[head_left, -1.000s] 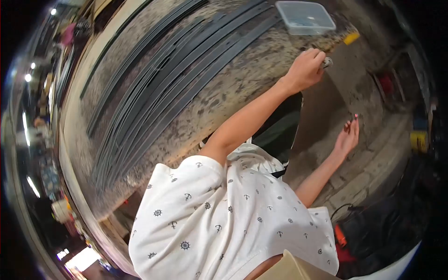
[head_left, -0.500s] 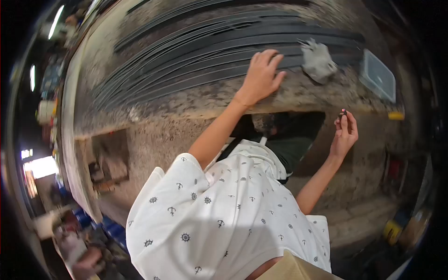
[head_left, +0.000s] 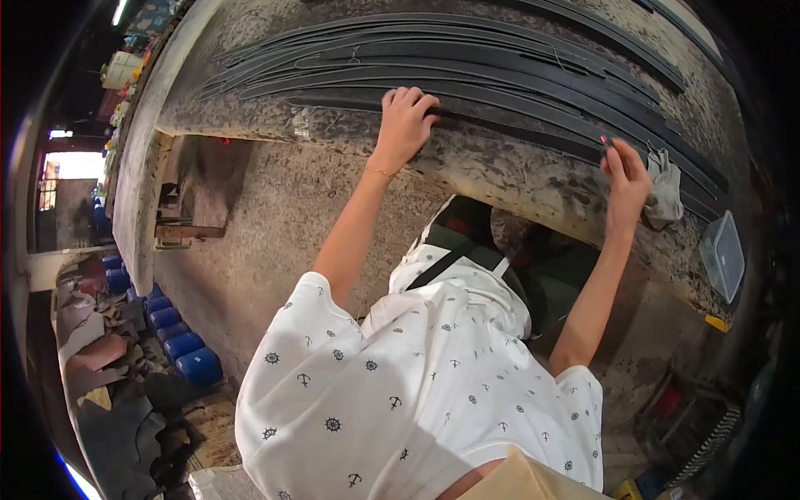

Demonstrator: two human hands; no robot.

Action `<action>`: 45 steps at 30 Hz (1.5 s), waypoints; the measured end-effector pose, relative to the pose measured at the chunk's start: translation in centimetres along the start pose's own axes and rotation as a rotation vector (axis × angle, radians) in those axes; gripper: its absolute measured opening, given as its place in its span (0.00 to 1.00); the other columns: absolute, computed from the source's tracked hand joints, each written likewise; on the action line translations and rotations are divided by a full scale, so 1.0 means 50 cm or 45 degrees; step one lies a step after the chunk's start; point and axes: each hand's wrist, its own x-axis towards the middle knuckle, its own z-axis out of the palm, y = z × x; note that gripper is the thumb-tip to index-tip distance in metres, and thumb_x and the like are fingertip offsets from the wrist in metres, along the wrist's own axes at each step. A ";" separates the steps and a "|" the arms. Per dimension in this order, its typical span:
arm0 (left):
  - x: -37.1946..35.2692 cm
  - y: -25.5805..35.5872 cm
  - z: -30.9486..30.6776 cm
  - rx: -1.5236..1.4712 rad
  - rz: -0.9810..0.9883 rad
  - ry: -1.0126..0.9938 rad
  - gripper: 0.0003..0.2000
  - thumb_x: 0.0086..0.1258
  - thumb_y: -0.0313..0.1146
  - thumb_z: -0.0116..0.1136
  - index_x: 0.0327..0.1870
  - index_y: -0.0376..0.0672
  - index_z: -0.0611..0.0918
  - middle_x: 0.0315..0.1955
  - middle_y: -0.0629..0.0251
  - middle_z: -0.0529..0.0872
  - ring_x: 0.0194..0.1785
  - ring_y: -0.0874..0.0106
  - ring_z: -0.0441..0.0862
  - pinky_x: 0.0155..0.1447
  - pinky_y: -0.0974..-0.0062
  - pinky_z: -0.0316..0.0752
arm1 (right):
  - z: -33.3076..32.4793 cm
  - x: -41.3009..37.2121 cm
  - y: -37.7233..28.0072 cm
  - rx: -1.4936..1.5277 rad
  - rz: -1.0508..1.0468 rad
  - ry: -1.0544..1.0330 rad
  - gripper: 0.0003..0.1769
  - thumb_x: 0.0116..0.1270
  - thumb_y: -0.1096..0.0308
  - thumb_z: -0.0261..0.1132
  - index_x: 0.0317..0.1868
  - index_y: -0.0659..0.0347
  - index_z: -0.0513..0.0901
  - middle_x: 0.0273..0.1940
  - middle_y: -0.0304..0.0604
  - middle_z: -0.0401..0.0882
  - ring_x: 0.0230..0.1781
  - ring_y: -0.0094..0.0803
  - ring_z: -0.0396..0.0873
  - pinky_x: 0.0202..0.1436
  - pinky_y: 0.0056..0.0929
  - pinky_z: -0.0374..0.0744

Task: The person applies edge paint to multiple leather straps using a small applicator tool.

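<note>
My left hand (head_left: 404, 127) is closed on a long dark strap (head_left: 500, 129) lying along the front of the worktable, its fingers curled over the upper side. Between thumb and fingertips, my right hand (head_left: 627, 179) pinches a small dark piece with a pink tip (head_left: 606, 144); its kind is too small to make out. That hand is over the right part of the same strap. Behind both hands lie several more dark straps (head_left: 467, 54) with pale edges, side by side. A crumpled whitish cloth (head_left: 664, 187) rests just right of my right hand.
A clear plastic container (head_left: 723, 257) stands at the table's right end, near a yellow object (head_left: 716, 323). The worktable (head_left: 533, 179) has a stained, worn top. Blue containers (head_left: 198, 358) and scattered sheet scraps (head_left: 108, 354) are on the lower left.
My left hand has moved left and closed on the front strap. My right hand has risen from beside the table edge to above the strap, still pinching the small dark piece. The view has shifted.
</note>
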 end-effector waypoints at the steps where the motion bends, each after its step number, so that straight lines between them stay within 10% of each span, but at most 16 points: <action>1: -0.003 -0.002 0.003 0.035 0.047 0.066 0.10 0.60 0.26 0.68 0.42 0.44 0.83 0.39 0.64 0.80 0.51 0.60 0.77 0.63 0.52 0.67 | 0.018 0.012 0.003 -0.021 -0.026 -0.038 0.11 0.72 0.74 0.69 0.52 0.70 0.86 0.37 0.37 0.84 0.34 0.22 0.80 0.40 0.23 0.77; 7: -0.039 -0.001 0.010 -0.225 -0.063 0.029 0.11 0.60 0.30 0.71 0.42 0.41 0.83 0.55 0.59 0.82 0.58 0.57 0.79 0.68 0.49 0.67 | 0.082 0.026 0.023 -0.166 -0.103 0.005 0.12 0.72 0.72 0.71 0.52 0.66 0.88 0.39 0.36 0.86 0.36 0.20 0.82 0.43 0.20 0.79; 13: -0.103 -0.063 -0.052 0.031 -0.311 -0.188 0.24 0.72 0.47 0.66 0.64 0.45 0.82 0.71 0.58 0.74 0.76 0.54 0.68 0.79 0.39 0.51 | 0.064 0.020 0.084 -0.150 -0.052 -0.058 0.11 0.71 0.72 0.71 0.52 0.67 0.88 0.38 0.36 0.86 0.35 0.20 0.81 0.43 0.20 0.79; 20: -0.127 -0.201 -0.105 0.020 -0.280 -0.016 0.22 0.70 0.48 0.69 0.59 0.46 0.87 0.72 0.59 0.74 0.74 0.54 0.70 0.78 0.40 0.55 | 0.053 0.014 0.095 0.062 -0.028 0.112 0.11 0.71 0.75 0.71 0.51 0.69 0.87 0.38 0.38 0.86 0.35 0.22 0.81 0.42 0.21 0.79; 25: -0.116 -0.192 -0.092 0.029 -0.250 0.028 0.13 0.66 0.32 0.70 0.50 0.41 0.90 0.51 0.59 0.86 0.59 0.57 0.81 0.65 0.59 0.74 | 0.058 0.007 0.083 -0.263 -0.282 0.309 0.11 0.73 0.74 0.69 0.53 0.67 0.87 0.38 0.38 0.86 0.35 0.20 0.81 0.42 0.21 0.81; 32: -0.022 -0.144 -0.045 0.024 -0.242 -0.076 0.07 0.70 0.35 0.66 0.34 0.43 0.88 0.28 0.63 0.85 0.38 0.59 0.83 0.43 0.60 0.71 | 0.154 -0.023 0.047 -0.366 -0.518 0.582 0.11 0.74 0.75 0.68 0.53 0.68 0.87 0.41 0.42 0.88 0.36 0.21 0.84 0.39 0.19 0.82; 36: 0.014 -0.072 0.041 -0.067 -0.147 0.040 0.18 0.71 0.34 0.64 0.60 0.44 0.80 0.46 0.57 0.81 0.53 0.56 0.80 0.54 0.60 0.74 | 0.207 0.008 0.064 -0.262 -0.330 0.185 0.11 0.74 0.75 0.68 0.54 0.69 0.86 0.39 0.39 0.86 0.35 0.21 0.81 0.40 0.19 0.79; 45: -0.087 -0.158 -0.101 -0.079 -0.416 0.146 0.19 0.65 0.35 0.71 0.56 0.37 0.85 0.54 0.54 0.81 0.59 0.56 0.77 0.65 0.60 0.72 | 0.186 0.050 0.128 0.047 0.039 0.028 0.12 0.73 0.75 0.69 0.54 0.71 0.86 0.39 0.39 0.84 0.36 0.21 0.79 0.40 0.20 0.76</action>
